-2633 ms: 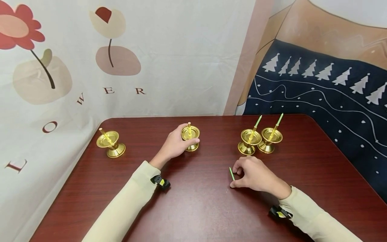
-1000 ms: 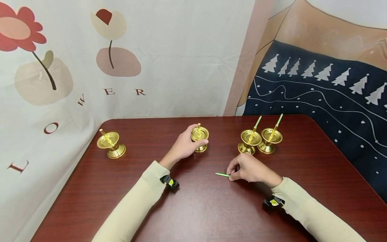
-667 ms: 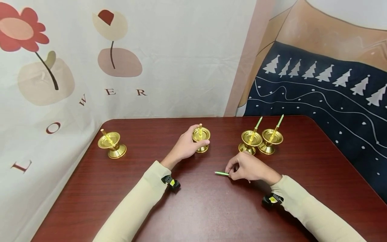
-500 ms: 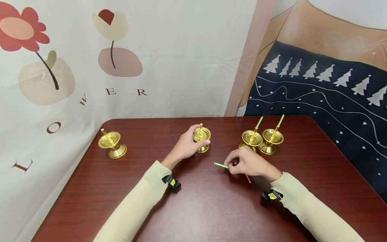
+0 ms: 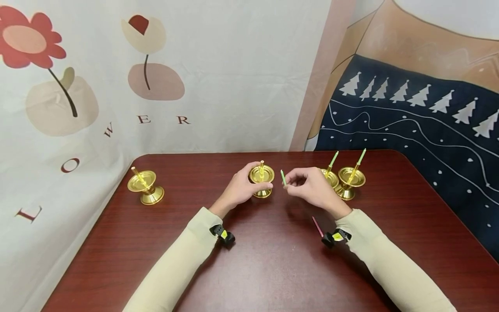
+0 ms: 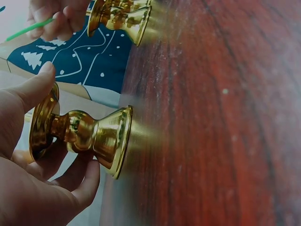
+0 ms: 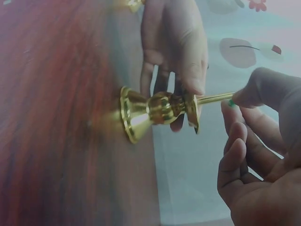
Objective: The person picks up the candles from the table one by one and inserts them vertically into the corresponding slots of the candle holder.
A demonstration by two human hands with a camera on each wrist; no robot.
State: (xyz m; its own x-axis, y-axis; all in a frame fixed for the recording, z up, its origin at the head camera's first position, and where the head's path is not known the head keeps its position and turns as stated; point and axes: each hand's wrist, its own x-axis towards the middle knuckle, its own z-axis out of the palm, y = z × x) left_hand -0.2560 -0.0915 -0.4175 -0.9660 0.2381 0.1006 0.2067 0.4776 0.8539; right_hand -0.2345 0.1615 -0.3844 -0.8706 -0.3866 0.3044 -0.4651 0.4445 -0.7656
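One green candle (image 5: pixel 283 178) between right-hand fingers (image 5: pixel 296 172)

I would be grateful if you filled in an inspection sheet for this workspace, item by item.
Surface: red-brown table, wood-grained and shiny.
Job's things: held gold holder, no candle in its tube; far-left holder, also without one; rightmost holder and its neighbour, each bearing a green candle.
Clutter: thin pink stick lying on the table, one end hidden by the right wrist's device.
Hands: left hand grips the held gold holder; right hand pinches a loose green candle.
Cables: nothing seen.
Surroundings: flower-printed cloth and dark blue tree-printed panel behind the table.
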